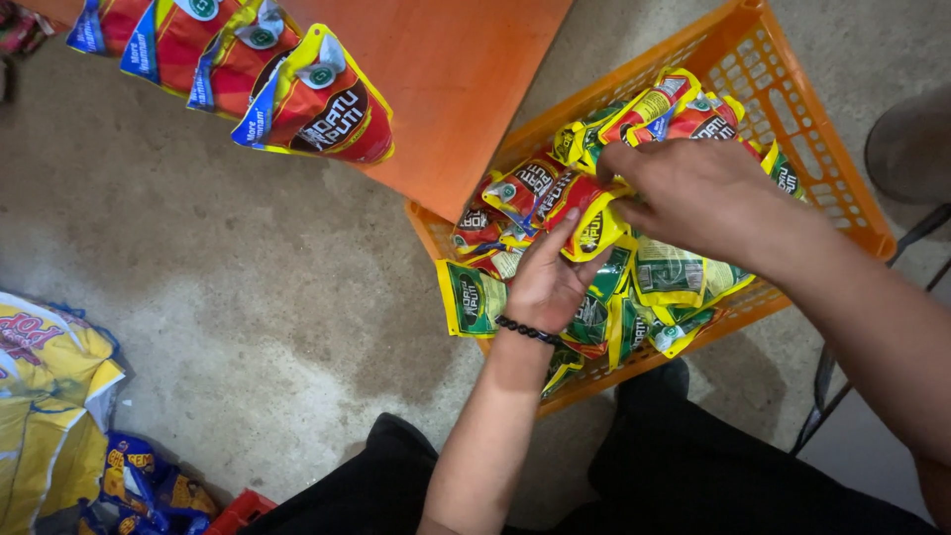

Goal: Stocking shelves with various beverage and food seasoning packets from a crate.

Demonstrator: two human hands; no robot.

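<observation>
An orange plastic crate (837,183) on the concrete floor is full of small red, yellow and green snack packets. My left hand (548,280), with a black bead bracelet at the wrist, grips a stack of red-and-yellow packets (570,203) from below. My right hand (693,188) comes in from the right and closes over the top of the same stack, over the middle of the crate. Green-faced packets (474,299) lie at the crate's near edge, partly under my left hand.
An orange shelf (446,89) at the top holds a row of larger red, yellow and blue packets (317,99). A yellow sack (50,396) and more bags lie at the bottom left. My black-trousered legs (693,466) are at the bottom. A dark shape is at the right edge.
</observation>
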